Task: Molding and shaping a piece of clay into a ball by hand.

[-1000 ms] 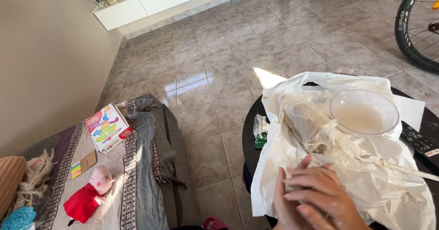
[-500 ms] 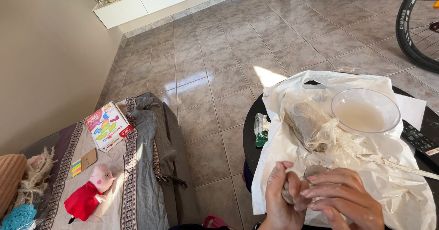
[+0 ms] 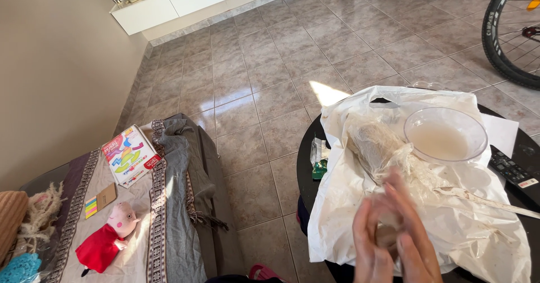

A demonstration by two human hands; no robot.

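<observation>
A small brownish lump (image 3: pixel 387 233) is pressed between the palms of the left hand (image 3: pixel 370 248) and right hand (image 3: pixel 413 238), blurred, above the white plastic sheet (image 3: pixel 349 204). A clear bowl (image 3: pixel 445 134) of cloudy liquid is seen well beyond the hands, beside a wrapped bundle (image 3: pixel 374 142)

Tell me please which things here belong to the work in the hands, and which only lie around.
In use: left hand and right hand pressed around a small brownish lump; white plastic sheet; clear bowl of cloudy liquid; wrapped block.

Lying about: remote control, bicycle wheel, pig soft toy, colourful box, sticky notes.
</observation>
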